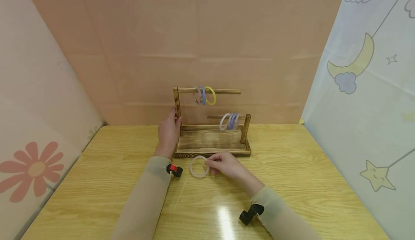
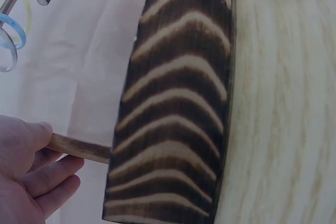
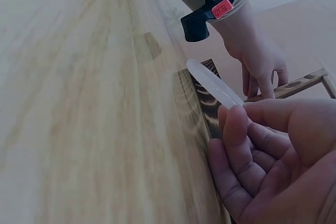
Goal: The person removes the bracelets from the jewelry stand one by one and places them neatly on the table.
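My right hand (image 1: 227, 165) pinches a whitish, translucent bangle (image 1: 191, 167) between thumb and fingertips, in front of the wooden rack (image 1: 210, 141). In the right wrist view the bangle (image 3: 212, 82) shows nearly edge-on beside the rack's base. At the rack's left side, my left hand (image 1: 169, 130) grips the tall post (image 1: 176, 97); the left wrist view has thumb and fingers around this post (image 2: 79, 148). On the upper rod (image 1: 227, 91) hang a yellow bangle (image 1: 214, 97), a blue one (image 1: 203, 96) and a pale purplish one. White, blue and pale bangles hang on the lower rod (image 1: 213, 117).
The rack stands on a wood-grain table (image 1: 291, 182), near a plain tan backdrop (image 1: 146, 52). Printed cloth walls (image 1: 356, 124) flank both sides. Each wrist carries a small black camera (image 1: 251, 214). The rack's shorter post (image 1: 245, 130) rises at its right end.
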`<state>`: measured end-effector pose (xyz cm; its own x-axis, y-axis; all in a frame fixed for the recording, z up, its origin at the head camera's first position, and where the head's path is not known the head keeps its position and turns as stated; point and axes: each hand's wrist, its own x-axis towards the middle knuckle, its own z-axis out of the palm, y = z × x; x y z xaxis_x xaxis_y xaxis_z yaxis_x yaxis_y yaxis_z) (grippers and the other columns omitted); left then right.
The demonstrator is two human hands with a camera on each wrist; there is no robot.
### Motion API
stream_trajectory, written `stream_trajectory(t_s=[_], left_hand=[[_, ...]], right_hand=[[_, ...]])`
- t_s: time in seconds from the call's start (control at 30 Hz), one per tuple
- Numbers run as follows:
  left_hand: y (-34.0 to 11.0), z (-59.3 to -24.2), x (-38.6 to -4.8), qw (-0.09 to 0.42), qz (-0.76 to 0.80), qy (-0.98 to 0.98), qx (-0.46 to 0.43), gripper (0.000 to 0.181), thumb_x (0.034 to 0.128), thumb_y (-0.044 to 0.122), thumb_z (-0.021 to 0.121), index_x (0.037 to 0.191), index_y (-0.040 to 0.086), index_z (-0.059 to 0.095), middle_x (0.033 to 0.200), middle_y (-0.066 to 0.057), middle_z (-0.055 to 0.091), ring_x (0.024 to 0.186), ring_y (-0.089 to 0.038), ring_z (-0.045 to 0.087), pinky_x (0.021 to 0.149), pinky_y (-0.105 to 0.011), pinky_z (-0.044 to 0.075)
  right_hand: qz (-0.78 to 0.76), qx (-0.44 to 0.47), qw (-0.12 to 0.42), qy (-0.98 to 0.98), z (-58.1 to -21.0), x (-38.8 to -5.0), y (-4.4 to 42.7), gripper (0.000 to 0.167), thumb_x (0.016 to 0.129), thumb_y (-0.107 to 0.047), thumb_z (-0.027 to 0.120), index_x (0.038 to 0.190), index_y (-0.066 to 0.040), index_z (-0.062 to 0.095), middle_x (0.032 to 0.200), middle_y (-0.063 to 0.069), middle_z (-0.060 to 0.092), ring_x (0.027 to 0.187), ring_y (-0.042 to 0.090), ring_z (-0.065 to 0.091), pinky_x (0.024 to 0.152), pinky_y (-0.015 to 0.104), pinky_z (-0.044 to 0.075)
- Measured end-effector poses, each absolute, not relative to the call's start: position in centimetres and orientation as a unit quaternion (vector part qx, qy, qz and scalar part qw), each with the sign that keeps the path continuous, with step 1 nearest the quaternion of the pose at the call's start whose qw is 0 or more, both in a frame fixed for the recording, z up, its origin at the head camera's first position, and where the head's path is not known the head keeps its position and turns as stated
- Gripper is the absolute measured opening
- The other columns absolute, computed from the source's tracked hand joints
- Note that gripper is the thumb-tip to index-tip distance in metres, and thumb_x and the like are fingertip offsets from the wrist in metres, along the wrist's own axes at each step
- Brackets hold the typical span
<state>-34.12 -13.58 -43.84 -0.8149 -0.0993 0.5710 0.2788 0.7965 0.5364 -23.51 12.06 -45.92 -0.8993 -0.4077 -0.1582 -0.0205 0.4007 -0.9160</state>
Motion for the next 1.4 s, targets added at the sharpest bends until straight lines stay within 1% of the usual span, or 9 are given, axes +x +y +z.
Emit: stream_trajectory(t_s=[0.1,0.27,0.47,0.77,0.97,1.13,1.3,1.4], left_hand=[[-13.55,-43.88,-34.13,0.301,-0.315,-0.898,-0.052,0.033,0.1093,0.016,0.073,0.137,0.001,0.063,0.106,-0.026,0.078,0.081,-0.049,0.076,0.072,-0.063,0.060],[-13.57,-43.90,-34.20,0.301,-0.313,-0.899,-0.052,0.036,0.1101,0.016,0.072,0.141,0.001,0.062,0.104,-0.026,0.079,0.076,-0.048,0.076,0.071,-0.063,0.060],[-13.60,-43.84,-34.15,0.310,-0.313,-0.896,-0.060,0.033,0.1099,0.015,0.072,0.138,0.000,0.063,0.102,-0.025,0.078,0.076,-0.047,0.075,0.070,-0.061,0.060],[-13.71,-43.97,-33.93,0.306,-0.318,-0.895,-0.064,0.027,0.1094,0.013,0.072,0.131,0.000,0.063,0.107,-0.026,0.078,0.087,-0.048,0.077,0.074,-0.062,0.060],[-13.77,-43.75,-33.94,0.302,-0.318,-0.896,-0.065,0.031,0.1096,0.014,0.072,0.136,0.000,0.063,0.108,-0.026,0.078,0.087,-0.048,0.077,0.073,-0.063,0.060],[-13.78,-43.72,-33.82,0.292,-0.318,-0.900,-0.058,0.029,0.1093,0.014,0.073,0.133,0.001,0.063,0.109,-0.024,0.079,0.087,-0.046,0.077,0.073,-0.062,0.061],[-13.74,-43.69,-33.83,0.294,-0.324,-0.897,-0.064,0.027,0.1097,0.014,0.072,0.131,0.001,0.063,0.111,-0.025,0.078,0.091,-0.046,0.078,0.076,-0.062,0.061],[-13.78,-43.71,-33.93,0.297,-0.322,-0.897,-0.062,0.025,0.1096,0.014,0.072,0.129,0.001,0.063,0.111,-0.024,0.078,0.091,-0.047,0.078,0.075,-0.062,0.061]], right_hand=[[-0.530,-0.126,0.189,0.817,-45.73,-23.38,12.00,0.023,0.111,-0.020,0.070,0.117,-0.002,0.083,0.087,0.007,0.077,0.076,0.019,0.070,0.073,0.033,0.058],[-0.520,-0.124,0.198,0.822,-45.46,-23.40,11.94,0.022,0.111,-0.019,0.070,0.115,-0.002,0.083,0.090,0.006,0.078,0.076,0.017,0.070,0.072,0.031,0.057],[-0.519,-0.122,0.195,0.823,-45.27,-23.43,11.92,0.023,0.109,-0.020,0.073,0.116,-0.001,0.084,0.093,0.003,0.079,0.074,0.017,0.069,0.073,0.033,0.057],[-0.505,-0.113,0.190,0.834,-45.58,-23.54,11.90,0.019,0.107,-0.017,0.076,0.114,-0.002,0.085,0.091,0.004,0.080,0.068,0.014,0.068,0.070,0.030,0.056],[-0.495,-0.112,0.187,0.841,-45.33,-23.57,11.75,0.018,0.107,-0.017,0.075,0.113,-0.002,0.085,0.087,0.005,0.079,0.064,0.014,0.066,0.066,0.028,0.054],[-0.493,-0.117,0.189,0.841,-45.50,-23.59,11.80,0.018,0.108,-0.015,0.074,0.113,-0.001,0.084,0.086,0.007,0.078,0.064,0.014,0.066,0.064,0.028,0.054],[-0.495,-0.117,0.187,0.841,-45.55,-23.63,11.98,0.020,0.110,-0.015,0.070,0.105,-0.001,0.083,0.089,0.008,0.076,0.064,0.014,0.065,0.065,0.030,0.055],[-0.496,-0.118,0.188,0.839,-45.57,-23.71,12.03,0.023,0.111,-0.017,0.069,0.100,-0.003,0.082,0.088,0.009,0.075,0.063,0.014,0.064,0.066,0.030,0.054]])
